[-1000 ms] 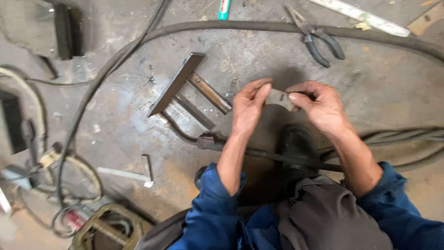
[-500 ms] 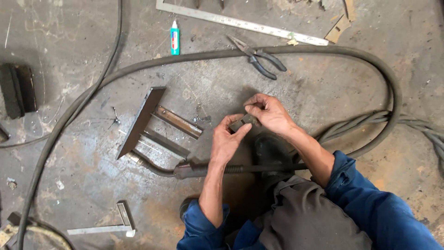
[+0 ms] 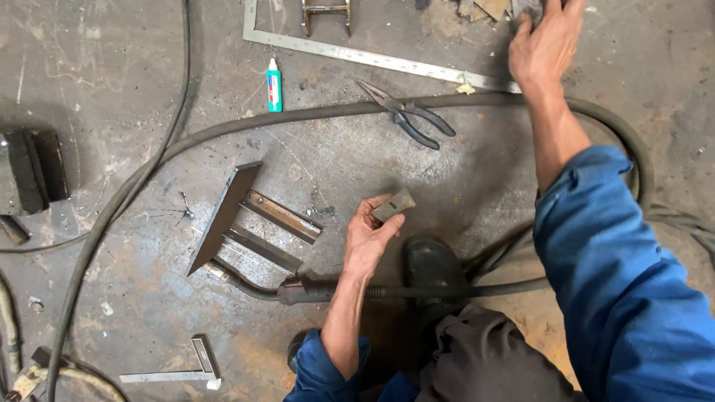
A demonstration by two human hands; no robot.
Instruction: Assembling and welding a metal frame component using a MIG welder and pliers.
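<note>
A small flat metal piece is pinched between the thumb and fingertips of the left hand, low in the middle of the view, just above the dark shoe. The piece is held clear of the concrete floor, with its long axis tilted up toward the right and away from the body. The left hand is thus closed on the piece, fingers curled narrow around its near end.

The right hand is stretched far forward to the upper right edge of the view, well apart from the left hand and the metal piece. Its fingers are laid over a small heap of scraps at the frame's top; whether anything is grasped there cannot be told, since the fingertips are cut off by the edge.

Between the two hands, a thick black hose is seen curving across the floor, with a pair of pliers lying across it and a long steel rule just beyond. A small green-and-white tube lies to the left of the pliers.

To the left of the metal piece, near but not touching the left hand, a welded frame of flat bar and angle pieces lies on the floor, its long bar running diagonally. A welding torch handle lies just below the left wrist. The left hand is by far the nearer to the frame; the right is far from it.
</note>
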